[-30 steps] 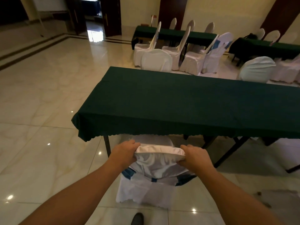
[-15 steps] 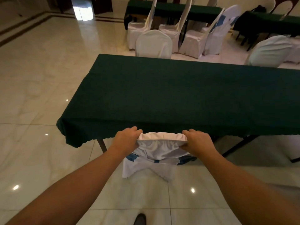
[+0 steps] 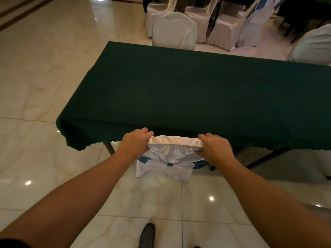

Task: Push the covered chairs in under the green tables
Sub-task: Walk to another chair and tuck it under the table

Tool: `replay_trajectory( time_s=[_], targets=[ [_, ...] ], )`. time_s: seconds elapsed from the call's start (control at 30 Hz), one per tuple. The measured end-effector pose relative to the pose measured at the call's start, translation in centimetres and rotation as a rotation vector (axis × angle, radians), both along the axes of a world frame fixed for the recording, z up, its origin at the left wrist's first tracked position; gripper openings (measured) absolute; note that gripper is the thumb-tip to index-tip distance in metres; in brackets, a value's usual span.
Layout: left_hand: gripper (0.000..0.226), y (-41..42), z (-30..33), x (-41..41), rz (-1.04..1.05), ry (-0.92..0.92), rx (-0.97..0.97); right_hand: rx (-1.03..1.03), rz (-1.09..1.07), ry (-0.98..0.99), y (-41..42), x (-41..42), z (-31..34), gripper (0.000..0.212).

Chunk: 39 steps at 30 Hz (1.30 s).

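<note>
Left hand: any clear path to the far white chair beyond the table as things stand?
Probably not: the left hand grips the near chair, and the green table spans the way to the far chair.

I'm looking at a dim, warm-tinted room. Small ceiling lights are glinting as bright spots on the glossy floor (image 3: 44,90), with a broader glare showing at the top edge. The green tabletop (image 3: 197,90) is reading almost black, its texture lost in shadow. My forearms are bulging at the lower corners from the wide-angle lens, and the tile lines are bending. The far chairs (image 3: 174,30) are looking soft.
</note>
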<state>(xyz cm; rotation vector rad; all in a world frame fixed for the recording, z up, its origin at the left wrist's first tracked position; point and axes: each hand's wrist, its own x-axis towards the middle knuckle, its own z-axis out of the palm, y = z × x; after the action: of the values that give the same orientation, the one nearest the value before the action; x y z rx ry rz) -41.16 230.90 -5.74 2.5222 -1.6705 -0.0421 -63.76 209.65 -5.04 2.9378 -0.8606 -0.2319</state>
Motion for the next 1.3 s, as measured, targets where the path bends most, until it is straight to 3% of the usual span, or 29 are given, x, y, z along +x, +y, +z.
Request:
replay_trajectory(
  time_s=[0.83,1.0,1.17,1.3],
  targets=[
    [0.046,0.1,-0.9,0.6,-0.010,-0.015,0.014,0.031,0.024,-0.050,0.6,0.1,-0.6,0.043],
    [0.050,1.2,-1.8,0.0,-0.002,-0.007,-0.069,0.052,0.001,-0.071,1.5,-0.6,-1.4,0.043],
    [0.047,1.1,-1.6,0.5,0.059,0.084,0.078,0.158,-0.021,-0.074,1.3,-0.7,-1.0,0.058],
    [0.062,1.3,0.3,0.7,0.097,0.248,0.139,0.263,0.014,-0.056,1.0,-0.6,0.2,0.095]
  ],
)
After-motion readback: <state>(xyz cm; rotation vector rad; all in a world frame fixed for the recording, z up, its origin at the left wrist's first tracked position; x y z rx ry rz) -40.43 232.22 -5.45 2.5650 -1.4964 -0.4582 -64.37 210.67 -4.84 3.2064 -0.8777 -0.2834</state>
